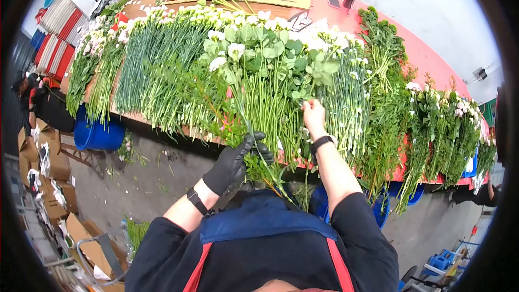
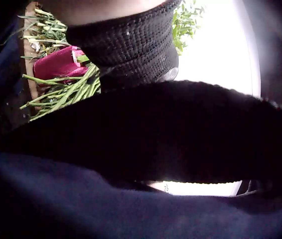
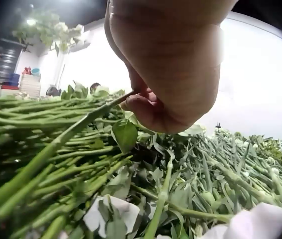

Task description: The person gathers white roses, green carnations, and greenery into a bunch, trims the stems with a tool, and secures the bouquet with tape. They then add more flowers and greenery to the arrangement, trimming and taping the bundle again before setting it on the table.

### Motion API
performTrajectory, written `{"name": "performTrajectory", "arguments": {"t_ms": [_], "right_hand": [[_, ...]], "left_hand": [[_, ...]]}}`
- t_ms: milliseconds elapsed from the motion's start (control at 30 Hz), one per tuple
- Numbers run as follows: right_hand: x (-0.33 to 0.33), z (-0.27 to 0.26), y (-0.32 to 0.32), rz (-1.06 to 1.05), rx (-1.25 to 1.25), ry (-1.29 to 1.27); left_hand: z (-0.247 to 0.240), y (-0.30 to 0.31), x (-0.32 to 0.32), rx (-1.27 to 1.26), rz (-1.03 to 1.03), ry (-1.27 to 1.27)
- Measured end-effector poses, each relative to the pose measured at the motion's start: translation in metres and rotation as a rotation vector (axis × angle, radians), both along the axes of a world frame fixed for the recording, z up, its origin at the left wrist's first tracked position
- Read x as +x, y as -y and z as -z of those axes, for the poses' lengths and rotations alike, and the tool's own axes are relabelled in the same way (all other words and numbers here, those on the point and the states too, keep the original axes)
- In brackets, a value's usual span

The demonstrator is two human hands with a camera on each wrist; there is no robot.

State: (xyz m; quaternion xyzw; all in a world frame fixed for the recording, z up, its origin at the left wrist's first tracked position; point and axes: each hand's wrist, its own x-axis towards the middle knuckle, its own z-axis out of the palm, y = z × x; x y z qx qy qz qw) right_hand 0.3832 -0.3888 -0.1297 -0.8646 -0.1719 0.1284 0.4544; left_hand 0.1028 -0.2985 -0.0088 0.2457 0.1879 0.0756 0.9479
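Observation:
My left hand (image 1: 231,165), in a dark glove, grips a small bunch of flower stems (image 1: 247,121) in front of my apron. White blooms (image 1: 235,50) stand at the top of that bunch, and its lower stems reach down toward my apron. The left wrist view is mostly blocked by dark fabric, with the glove's cuff (image 2: 131,47) showing. My bare right hand (image 1: 314,116) is over the row of leafy green stems (image 1: 265,97). In the right wrist view, its thumb and fingers pinch a single green stem (image 3: 66,134), raised at a slant above the others.
Rows of cut flowers and greenery (image 1: 157,65) cover the long table (image 1: 432,62). Blue buckets (image 1: 100,130) stand below its edge. Cardboard boxes (image 1: 81,235) lie on the floor at left. A person in dark clothes (image 1: 51,108) is at the far left.

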Motion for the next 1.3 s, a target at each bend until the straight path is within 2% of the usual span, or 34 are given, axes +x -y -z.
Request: {"name": "performTrajectory", "arguments": {"t_ms": [67,167,200,267,300,333,367,400,533,600,667,700,733,800,867,933,967,1067,1100,1200,1233,1300], "right_hand": [[-0.006,-0.002,-0.012,-0.014,-0.094,0.039],[-0.003,0.018,-0.022,-0.024,-0.116,-0.064],[-0.003,0.017,-0.021,-0.043,-0.052,-0.164],[-0.002,0.016,-0.018,0.011,-0.012,-0.015],[-0.008,0.005,-0.015,0.111,0.095,0.075],[-0.003,0.006,-0.014,0.134,0.143,0.032],[-0.002,-0.001,-0.004,0.109,0.294,-0.058],[-0.013,-0.039,0.006,0.079,0.442,-0.149],[-0.039,-0.086,0.055,0.009,0.486,-0.167],[-0.068,-0.105,0.077,-0.093,0.460,-0.160],[-0.094,-0.093,0.098,-0.185,0.374,-0.006],[-0.120,-0.124,0.099,-0.205,0.375,-0.078],[-0.134,-0.122,0.101,-0.275,0.400,0.012],[-0.158,-0.116,0.106,-0.293,0.318,-0.074],[-0.175,-0.107,0.099,-0.362,0.319,0.063],[-0.189,-0.112,0.088,-0.412,0.305,0.024],[-0.191,-0.121,0.086,-0.507,0.227,0.144],[-0.198,-0.126,0.077,-0.523,0.297,0.313],[-0.197,-0.127,0.075,-0.524,0.301,0.309],[-0.198,-0.127,0.072,-0.512,0.298,0.250],[-0.200,-0.127,0.070,-0.501,0.286,0.202],[-0.202,-0.126,0.067,-0.505,0.282,0.173]], "left_hand": [[-0.002,0.000,-0.002,-0.026,0.004,-0.031],[-0.005,-0.001,-0.005,0.037,-0.015,-0.052],[-0.005,-0.001,-0.007,0.039,-0.019,-0.056],[-0.003,-0.002,-0.008,0.016,-0.035,-0.062],[-0.003,-0.003,-0.009,-0.005,-0.042,-0.060],[-0.003,-0.003,-0.010,-0.026,-0.053,-0.057],[0.003,-0.005,-0.012,-0.028,-0.057,-0.058],[0.005,-0.006,-0.011,-0.034,-0.056,-0.050],[0.009,-0.006,-0.006,-0.018,-0.048,-0.026],[0.010,-0.005,-0.005,-0.020,-0.034,-0.017],[0.009,-0.005,0.002,-0.051,0.012,0.020],[0.006,-0.004,0.003,-0.032,0.034,0.038],[-0.001,-0.003,0.003,0.044,0.047,0.041],[-0.015,-0.002,0.003,0.195,0.087,0.048],[-0.015,0.000,-0.004,0.809,0.016,-0.069],[-0.024,0.002,-0.003,0.651,0.070,-0.195],[-0.029,0.003,-0.003,0.579,0.083,-0.232],[-0.029,0.003,-0.008,0.450,0.060,-0.102],[-0.022,0.002,-0.009,0.426,0.056,-0.008],[-0.008,0.002,-0.011,0.024,0.011,0.011],[-0.006,0.004,-0.008,0.013,-0.050,0.042],[-0.012,0.001,-0.013,-0.068,-0.005,0.119]]}}
